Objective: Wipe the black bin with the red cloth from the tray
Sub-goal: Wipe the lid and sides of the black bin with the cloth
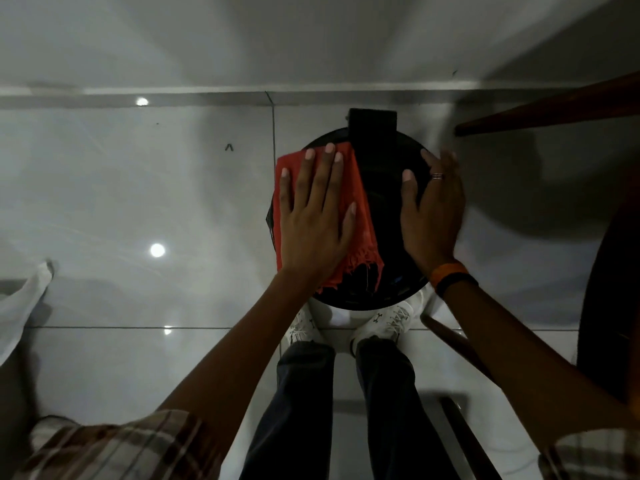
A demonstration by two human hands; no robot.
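A round black bin [381, 202] stands on the tiled floor by the wall, seen from straight above, with a black hinge block at its far edge. A red cloth [360, 202] with a frayed near edge lies over the left half of the lid. My left hand [311, 220] presses flat on the cloth, fingers spread. My right hand [433, 213], wearing a ring and an orange-and-black wristband, rests against the bin's right rim, fingers apart and curved around it. No tray is in view.
My white shoes [391, 320] stand just in front of the bin. Dark wooden furniture [609, 271] rises at the right, with a wooden rail [554, 105] above it. A white fabric [20, 306] hangs at the left edge. Glossy floor tiles [138, 202] spread to the left.
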